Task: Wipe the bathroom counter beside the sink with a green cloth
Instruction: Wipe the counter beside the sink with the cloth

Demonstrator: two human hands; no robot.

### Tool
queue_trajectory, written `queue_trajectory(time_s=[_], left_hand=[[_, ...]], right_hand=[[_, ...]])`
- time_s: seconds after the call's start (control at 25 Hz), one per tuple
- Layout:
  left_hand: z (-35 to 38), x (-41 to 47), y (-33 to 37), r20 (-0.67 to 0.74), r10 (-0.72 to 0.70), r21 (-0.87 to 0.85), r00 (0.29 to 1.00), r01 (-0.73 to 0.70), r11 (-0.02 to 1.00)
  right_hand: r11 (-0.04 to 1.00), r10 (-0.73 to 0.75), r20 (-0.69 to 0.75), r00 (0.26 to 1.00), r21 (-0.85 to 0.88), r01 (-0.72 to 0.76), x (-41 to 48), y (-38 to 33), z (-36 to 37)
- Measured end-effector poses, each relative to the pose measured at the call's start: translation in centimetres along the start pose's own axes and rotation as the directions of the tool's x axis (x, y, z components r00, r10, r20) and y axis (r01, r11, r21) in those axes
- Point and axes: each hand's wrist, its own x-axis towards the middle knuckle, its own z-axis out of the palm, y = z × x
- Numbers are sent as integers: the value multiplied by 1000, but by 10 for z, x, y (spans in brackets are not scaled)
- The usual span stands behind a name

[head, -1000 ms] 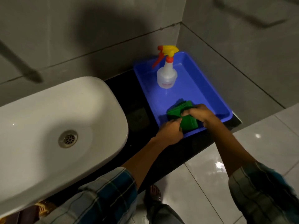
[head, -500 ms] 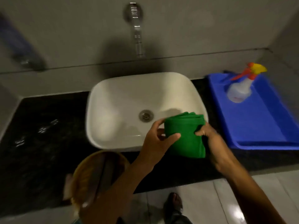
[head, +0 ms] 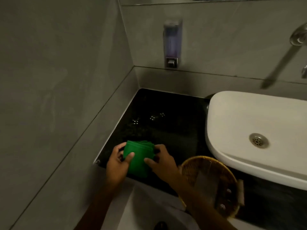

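Note:
A folded green cloth (head: 139, 156) sits between both hands over the front left corner of the black counter (head: 166, 127). My left hand (head: 118, 164) grips its left side with the thumb on top. My right hand (head: 162, 163) holds its right side, thumb on the cloth. The white sink (head: 240, 130) stands to the right of this counter stretch. Small water drops glint on the counter further back.
A woven yellow basket (head: 211, 181) hangs below the counter's front edge, under my right forearm. A wall soap dispenser (head: 172, 44) is mounted behind the counter. The tap (head: 297, 39) juts out at the upper right. Grey tiled walls close in the left side and back.
Both hands lifted the cloth out of the blue tray, carried it left past the sink, and now hold it at the counter's left corner. The view swung left; tray and spray bottle left the frame.

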Motion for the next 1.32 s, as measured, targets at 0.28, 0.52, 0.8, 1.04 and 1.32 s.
queue_trajectory(time_s=[0.28,0.52,0.8,1.04,1.32], left_hand=[[-281,-43,-104,-281,118,747,953,139,650],[-322,-76,-142,-333,166,828,928,204,522],[-343,-23,-108,-573,307,720,760,288,631],[-387,82,-96,-543,292,742,787,288,606],[-346,209,-118,-252,193,840,948,116,530]], right_hand=[[859,-323,204,924,-347,377,55,-118,218],[813,-218,-48,975,-562,154,63,-159,288],[640,-540,-380,751,-765,73,39,-142,276],[628,-515,-302,802,-770,113,69,-162,341],[610,-444,-213,870,-784,119,142,-143,401]])
